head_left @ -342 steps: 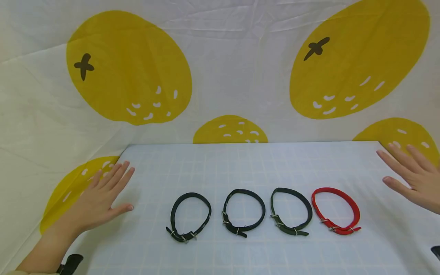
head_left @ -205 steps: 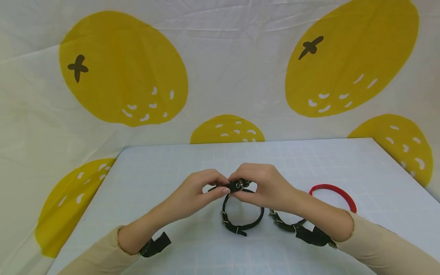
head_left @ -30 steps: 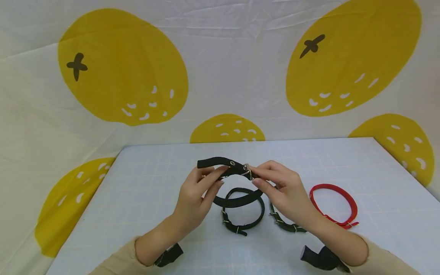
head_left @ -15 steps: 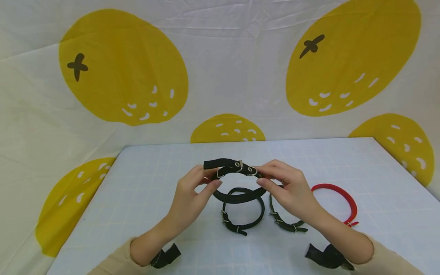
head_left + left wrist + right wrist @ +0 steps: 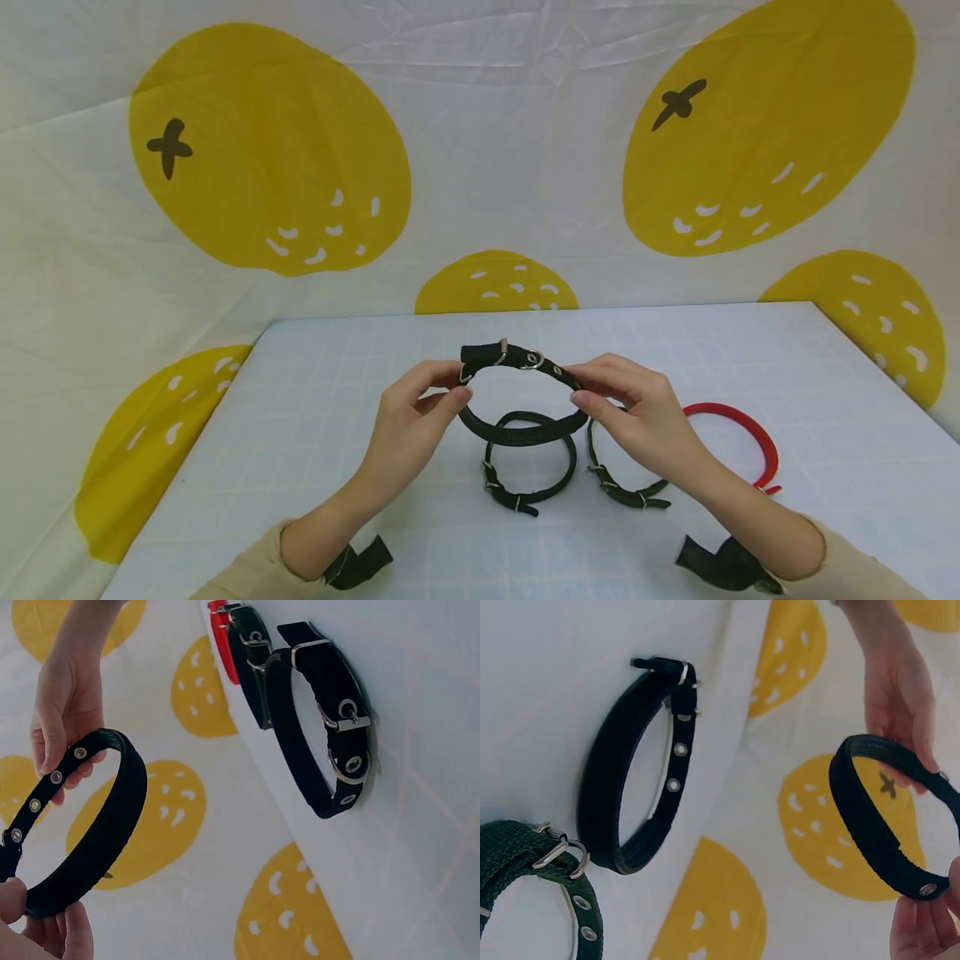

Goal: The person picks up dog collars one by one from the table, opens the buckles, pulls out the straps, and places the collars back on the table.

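Note:
A black pet collar (image 5: 517,435) with metal eyelets and a buckle is held up as a loop above the table. My left hand (image 5: 408,421) pinches its left side between thumb and fingers; my right hand (image 5: 637,417) pinches the right side. The strap's short free end points left at the top of the loop. In the left wrist view the collar's broad band (image 5: 124,814) and its row of eyelets show. Below it on the table lies a second black collar (image 5: 551,493), buckled in a ring and partly covered by the held one.
To the right lie a dark green collar (image 5: 626,497) and a red collar (image 5: 771,454), both partly hidden by the right hand and forearm. The white gridded table (image 5: 337,350) meets a cloth (image 5: 517,167) with yellow fruit prints. Each wrist wears a black strap (image 5: 358,565).
The leftmost black collar has been lifted off the table into both hands. Over the last second the hands moved slightly apart, the metal loop shifted left, and the free strap end now looks shorter.

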### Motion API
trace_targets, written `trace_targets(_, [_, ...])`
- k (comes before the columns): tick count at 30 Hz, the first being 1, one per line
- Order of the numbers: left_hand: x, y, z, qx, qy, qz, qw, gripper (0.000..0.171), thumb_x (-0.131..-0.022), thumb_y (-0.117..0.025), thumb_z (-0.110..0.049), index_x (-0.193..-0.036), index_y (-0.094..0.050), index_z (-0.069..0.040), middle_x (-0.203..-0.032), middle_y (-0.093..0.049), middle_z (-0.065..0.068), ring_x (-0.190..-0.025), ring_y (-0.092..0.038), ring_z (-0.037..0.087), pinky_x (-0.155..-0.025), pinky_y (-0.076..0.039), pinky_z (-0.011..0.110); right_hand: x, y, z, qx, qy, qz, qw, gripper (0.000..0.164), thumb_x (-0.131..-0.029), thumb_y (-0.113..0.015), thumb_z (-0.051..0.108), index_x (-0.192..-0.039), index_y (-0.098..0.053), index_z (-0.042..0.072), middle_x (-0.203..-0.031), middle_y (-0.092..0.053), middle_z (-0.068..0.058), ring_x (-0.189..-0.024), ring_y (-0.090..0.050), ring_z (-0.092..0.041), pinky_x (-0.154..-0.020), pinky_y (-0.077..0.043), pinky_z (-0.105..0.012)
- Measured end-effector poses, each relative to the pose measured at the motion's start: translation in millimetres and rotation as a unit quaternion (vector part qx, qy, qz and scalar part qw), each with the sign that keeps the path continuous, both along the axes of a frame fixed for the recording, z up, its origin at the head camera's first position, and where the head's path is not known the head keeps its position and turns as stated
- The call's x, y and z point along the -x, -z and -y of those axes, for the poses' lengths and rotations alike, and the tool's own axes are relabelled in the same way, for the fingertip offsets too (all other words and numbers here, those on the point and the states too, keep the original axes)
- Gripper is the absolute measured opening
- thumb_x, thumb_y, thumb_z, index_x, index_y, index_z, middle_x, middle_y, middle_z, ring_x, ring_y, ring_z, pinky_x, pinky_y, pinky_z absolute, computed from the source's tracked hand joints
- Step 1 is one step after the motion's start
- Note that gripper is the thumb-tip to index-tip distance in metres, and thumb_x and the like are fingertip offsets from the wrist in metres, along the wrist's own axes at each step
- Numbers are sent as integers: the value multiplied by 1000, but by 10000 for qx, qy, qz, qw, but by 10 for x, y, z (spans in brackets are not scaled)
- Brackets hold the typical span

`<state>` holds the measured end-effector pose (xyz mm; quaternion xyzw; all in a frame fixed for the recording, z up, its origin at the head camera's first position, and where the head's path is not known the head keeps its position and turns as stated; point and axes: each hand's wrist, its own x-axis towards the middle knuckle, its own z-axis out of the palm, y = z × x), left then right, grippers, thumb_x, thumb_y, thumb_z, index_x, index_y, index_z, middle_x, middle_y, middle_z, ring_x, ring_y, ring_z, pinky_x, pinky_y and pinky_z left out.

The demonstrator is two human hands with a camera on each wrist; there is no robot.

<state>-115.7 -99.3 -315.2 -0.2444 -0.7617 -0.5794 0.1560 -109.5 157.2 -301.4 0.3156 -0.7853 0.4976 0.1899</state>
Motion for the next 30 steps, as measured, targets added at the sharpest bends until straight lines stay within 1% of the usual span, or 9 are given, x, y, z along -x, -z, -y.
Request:
trace_targets(3, [-1,2,4,-88,-58,161,9998,20,-85,-66,-4,-105,-63,-2,-97,-62,6,-89,-57,17,-80,-53,27,-1,11,-23,5,89,102,9999,33,-77,-67,-13,-107,-67,-1,-94,-64,-1,-81,-58,-11,-74,-53,-21])
trace_targets(8, [-8,3,0,-179,-22,190,9997,20,-84,-67,-3,-104,-63,-1,-96,-61,12,-89,-57,17,-79,-53,27,5,37,-59,42,72,323,9994,33,-79,-67,-11,-109,-66,1,-95,-64,-1,-83,-59,-11,-75,-53,-22])
trace_targets(12, [-12,7,-9,-222,69,213,9995,20,-84,-67,-3,-104,-63,-2,-95,-61,10,-88,-58,18,-78,-54,28,19,31,-61,-10,16,542,9985,35,-81,-66,-7,-114,-64,3,-96,-64,0,-85,-59,-12,-77,-53,-22])
trace_targets(17, [-15,27,-33,-104,190,528,9984,19,-83,-69,-5,-101,-65,-8,-94,-61,3,-88,-59,17,-74,-55,28,62,-16,-31,-263,-28,696,9972,32,-83,-67,-1,-114,-65,5,-96,-64,2,-84,-59,-12,-76,-53,-24])
trace_targets(19, [-15,37,-48,-59,216,622,9978,20,-82,-70,-5,-101,-65,-10,-94,-61,1,-88,-59,16,-73,-55,29,82,-45,-12,-363,-75,681,9970,30,-83,-68,1,-112,-66,5,-96,-65,1,-82,-60,-11,-76,-53,-24])
trace_targets(24, [-9,50,-76,-49,298,612,9977,21,-81,-72,-5,-100,-65,-10,-94,-61,0,-88,-59,17,-73,-55,29,136,-123,38,-421,-230,451,9978,25,-81,-69,1,-106,-68,4,-93,-65,0,-79,-59,-12,-74,-53,-24])
trace_targets(27, [-4,52,-85,-49,306,607,9977,21,-81,-72,-4,-100,-65,-10,-94,-61,0,-88,-59,17,-73,-55,29,159,-157,51,-473,-233,367,9979,23,-81,-70,2,-104,-70,7,-91,-65,2,-78,-58,-12,-73,-53,-24])
trace_targets(30, [-2,52,-87,-44,270,607,9978,21,-80,-72,-4,-100,-65,-9,-94,-61,1,-88,-59,17,-73,-55,28,170,-173,46,-537,-210,348,9977,23,-81,-71,2,-103,-70,7,-91,-64,4,-77,-58,-11,-72,-53,-24])
